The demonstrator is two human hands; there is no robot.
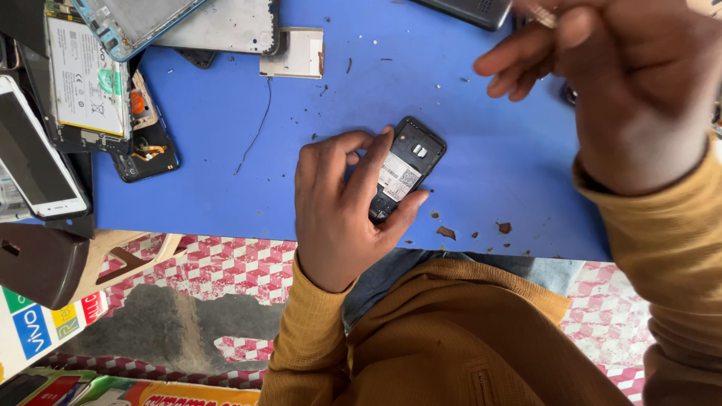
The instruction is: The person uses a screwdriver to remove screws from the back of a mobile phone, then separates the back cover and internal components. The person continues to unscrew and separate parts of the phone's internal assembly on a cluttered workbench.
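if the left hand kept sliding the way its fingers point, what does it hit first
The left hand already grips the small black phone, back cover off. Its fingers point up and right; beyond the phone lies bare blue table, then probably the dark phone at the top edge, though depth is unclear.

The left hand [338,207] presses a small black keypad phone with its back cover off [406,169] flat against the blue tabletop [489,165], its fingers [374,162] curled over the phone's near half and the thumb against its lower edge. A white label shows in the open battery bay. The right hand [624,75] is raised above the tabletop, well apart from the phone, its fingers loosely bent; whether it holds anything cannot be told. At the far left lie several opened smartphones, one with a white-labelled flat battery [86,75] exposed, beside a white-framed smartphone [34,162]. A thin dark wire [256,131] and small brown crumbs [445,231] lie scattered on the blue surface.
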